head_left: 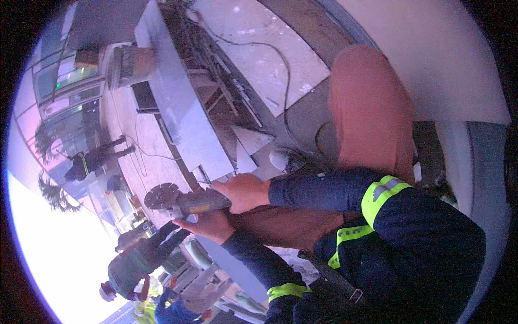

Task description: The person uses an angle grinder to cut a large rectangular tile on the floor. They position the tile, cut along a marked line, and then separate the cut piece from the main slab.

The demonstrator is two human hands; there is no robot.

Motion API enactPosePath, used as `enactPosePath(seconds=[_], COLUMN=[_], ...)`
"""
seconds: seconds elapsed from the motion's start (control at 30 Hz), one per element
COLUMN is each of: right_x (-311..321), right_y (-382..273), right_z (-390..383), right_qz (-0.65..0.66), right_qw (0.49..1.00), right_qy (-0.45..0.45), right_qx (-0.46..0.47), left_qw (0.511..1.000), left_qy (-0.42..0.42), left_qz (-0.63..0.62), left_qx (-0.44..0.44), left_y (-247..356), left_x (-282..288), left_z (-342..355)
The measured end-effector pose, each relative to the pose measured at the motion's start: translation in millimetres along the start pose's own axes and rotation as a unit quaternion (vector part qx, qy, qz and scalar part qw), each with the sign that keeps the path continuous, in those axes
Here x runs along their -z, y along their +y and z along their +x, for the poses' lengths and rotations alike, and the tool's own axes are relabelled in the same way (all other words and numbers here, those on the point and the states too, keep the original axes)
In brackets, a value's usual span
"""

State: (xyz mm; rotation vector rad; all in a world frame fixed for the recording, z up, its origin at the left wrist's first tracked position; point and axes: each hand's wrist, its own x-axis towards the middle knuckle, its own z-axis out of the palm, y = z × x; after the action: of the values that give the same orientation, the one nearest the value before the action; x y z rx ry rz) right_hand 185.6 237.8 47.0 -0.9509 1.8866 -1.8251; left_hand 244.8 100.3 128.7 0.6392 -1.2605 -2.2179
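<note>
An angle grinder (202, 202) with a grey body and a slotted cutting disc (162, 195) is held between both hands. My right hand (245, 191), the upper one in the picture, is wrapped round the rear of its body. Closer to the disc, my left hand (211, 225) grips the front part from the lower side, its fingers partly hidden. The disc sits beside the end of a long white panel (183, 113); whether they touch I cannot tell. Both arms wear dark sleeves with yellow reflective bands.
A wide white board (264, 48) lies under a dark cable (286, 81). Triangular offcuts (252, 139) and a shoe (283, 160) are near the panel. Farther off, a person in green (129, 267), one in blue (175, 310) and one in dark clothes (91, 162) are about.
</note>
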Motion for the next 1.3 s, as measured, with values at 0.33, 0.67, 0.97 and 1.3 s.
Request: enactPosePath(seconds=[0.33,0.67,0.97,1.3], right_x=[9,7,1,-19], right_y=[20,50,60,54], right_z=[11,31,39,25], right_qz=[0.144,0.205,0.200,0.175], right_qw=[0.985,0.959,0.954,0.967], right_qy=[-0.031,0.017,-0.088,-0.058], right_qx=[-0.091,-0.194,-0.207,-0.177], left_qw=[0.989,0.964,0.950,0.915], left_qy=[-0.071,0.048,0.106,0.098], left_qz=[0.012,0.104,0.258,0.389], left_qx=[0.131,0.239,0.141,0.034], left_y=[1,-17,-20,-18], left_x=[-10,-11,-4,15], left_z=[29,89,97,75])
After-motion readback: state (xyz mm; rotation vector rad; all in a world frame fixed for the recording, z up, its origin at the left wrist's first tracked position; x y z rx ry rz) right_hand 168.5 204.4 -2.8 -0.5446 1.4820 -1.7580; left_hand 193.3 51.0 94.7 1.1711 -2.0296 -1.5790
